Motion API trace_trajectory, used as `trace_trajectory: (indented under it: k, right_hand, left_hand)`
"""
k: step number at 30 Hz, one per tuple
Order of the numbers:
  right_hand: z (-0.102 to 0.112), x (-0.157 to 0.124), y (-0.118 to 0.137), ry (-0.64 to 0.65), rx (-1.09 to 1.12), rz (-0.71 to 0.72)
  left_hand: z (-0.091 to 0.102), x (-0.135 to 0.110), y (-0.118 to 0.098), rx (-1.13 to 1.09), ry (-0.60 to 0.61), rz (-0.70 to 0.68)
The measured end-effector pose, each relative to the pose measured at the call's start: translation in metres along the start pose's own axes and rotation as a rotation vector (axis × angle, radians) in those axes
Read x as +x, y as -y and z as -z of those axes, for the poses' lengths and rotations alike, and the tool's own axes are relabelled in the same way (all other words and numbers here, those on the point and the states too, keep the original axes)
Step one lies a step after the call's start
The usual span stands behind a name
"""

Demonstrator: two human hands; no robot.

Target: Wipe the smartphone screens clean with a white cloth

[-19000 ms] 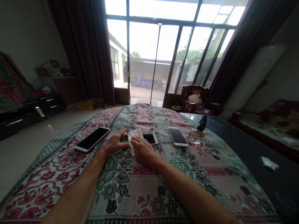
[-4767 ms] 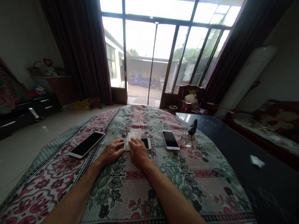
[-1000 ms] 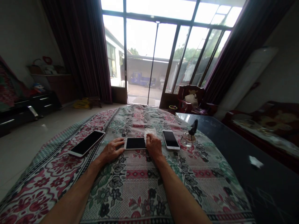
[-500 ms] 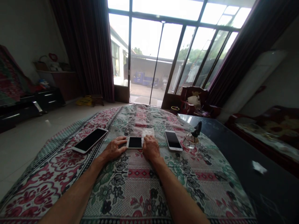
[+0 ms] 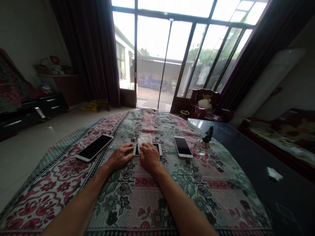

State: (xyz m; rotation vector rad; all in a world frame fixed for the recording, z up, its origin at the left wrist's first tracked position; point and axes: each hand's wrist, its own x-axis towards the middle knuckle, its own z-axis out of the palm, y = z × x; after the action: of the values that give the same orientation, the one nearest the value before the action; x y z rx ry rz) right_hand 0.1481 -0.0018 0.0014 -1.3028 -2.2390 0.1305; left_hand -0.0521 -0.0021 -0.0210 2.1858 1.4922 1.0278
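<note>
A white smartphone [image 5: 157, 150] lies sideways in front of me, its dark screen partly covered. My right hand [image 5: 149, 156] is closed on a white tissue [image 5: 144, 138] and presses it onto the screen, left of the middle. My left hand [image 5: 122, 155] rests on the cloth with its fingers apart, their tips touching the phone's left end. A larger white phone [image 5: 94, 148] lies tilted to the left of my left hand. Another white phone [image 5: 183, 147] lies to the right, apart from both hands.
A clear glass bottle with a black spray top [image 5: 208, 135] stands right of the phones. The patterned tablecloth [image 5: 157, 200] covers the table. A crumpled white piece [image 5: 274, 174] lies on the dark surface [image 5: 258, 157] at the right. A wooden chair [image 5: 205, 103] stands beyond.
My right hand has slid left across the phone's screen with the tissue, uncovering the phone's right end. My left hand has stayed in place.
</note>
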Motion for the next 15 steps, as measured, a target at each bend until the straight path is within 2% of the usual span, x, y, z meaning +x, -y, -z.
trace_trajectory:
  k: [8,11,15]
  right_hand:
    - [0.026,0.001,-0.042,-0.104,-0.029,-0.349]
    - [0.028,0.0,-0.049,-0.118,-0.018,-0.358]
    - [0.026,0.001,-0.051,-0.106,-0.01,-0.269]
  left_hand:
    - [-0.001,0.0,0.0,0.015,0.006,-0.005]
    - [-0.002,-0.001,0.0,0.028,-0.002,0.009]
    - [-0.002,-0.001,-0.002,0.061,0.014,0.019]
